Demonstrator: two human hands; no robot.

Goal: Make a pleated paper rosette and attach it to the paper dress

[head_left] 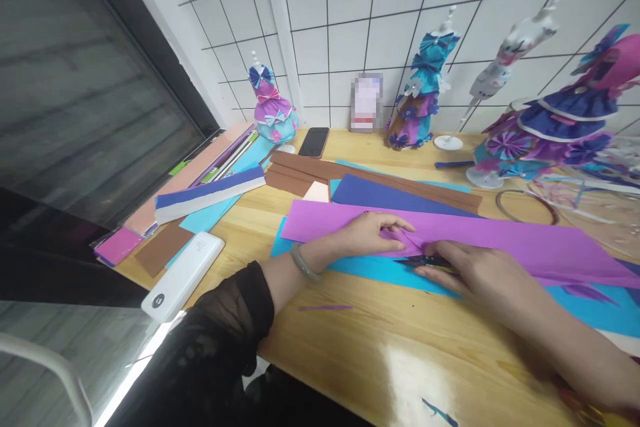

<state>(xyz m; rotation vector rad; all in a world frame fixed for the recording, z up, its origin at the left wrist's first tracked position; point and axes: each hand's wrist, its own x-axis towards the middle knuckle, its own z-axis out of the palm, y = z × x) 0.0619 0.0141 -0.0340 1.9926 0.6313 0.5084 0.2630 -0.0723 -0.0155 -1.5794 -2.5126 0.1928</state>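
Note:
A long sheet of purple paper (pixel 480 240) lies across the wooden table over blue sheets. My left hand (pixel 367 233), with a bangle at its wrist, rests on this sheet. Its thumb and fingers curl around a small crease at the paper's near edge. Close by on the right, my right hand (pixel 475 270) is closed around dark scissors (pixel 415 260); their pointed tips face left along the purple edge, and the handles are hidden in the hand. Under the tips lies a light blue sheet (pixel 360 267). A thin purple strip (pixel 325 308) sits nearer to me.
Brown sheets (pixel 300 170) and a dark blue sheet (pixel 390 197) lie behind. At left are a white power bank (pixel 185 273) and stacked papers. Several small mannequins, some in paper dresses (pixel 273 110), stand along the tiled wall, near a phone (pixel 315 142). Plastic wrapping lies at right.

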